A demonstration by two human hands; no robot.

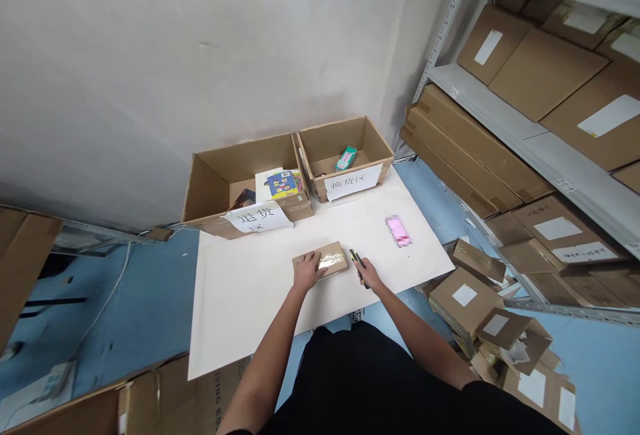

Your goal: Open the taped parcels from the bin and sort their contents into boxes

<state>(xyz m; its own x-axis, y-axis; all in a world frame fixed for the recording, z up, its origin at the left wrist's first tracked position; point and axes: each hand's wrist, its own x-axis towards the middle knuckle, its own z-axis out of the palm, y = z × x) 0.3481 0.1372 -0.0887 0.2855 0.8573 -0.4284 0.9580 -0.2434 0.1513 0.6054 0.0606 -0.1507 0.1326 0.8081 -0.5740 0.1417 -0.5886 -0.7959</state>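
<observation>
A small brown cardboard box (333,257) with shiny clear tape across its top lies on the white table (240,308). My left hand (307,271) rests on the left part of this box, fingers stretched out over its top. Just off the box's right end, my right hand (369,273) is closed around a black and yellow utility knife (357,263). The knife points up and to the left, apart from the box. Whether its blade is out is too small to tell. To the right on the table is a pink item (399,231), blurred by pixelation.
Two open cartons with paper signs stand at the table's back: the left carton (210,178) holds several items, the right carton (375,148) a green package (346,158). A shelf rack (530,128) of boxes rises at right. Opened boxes (465,295) lie on the floor below.
</observation>
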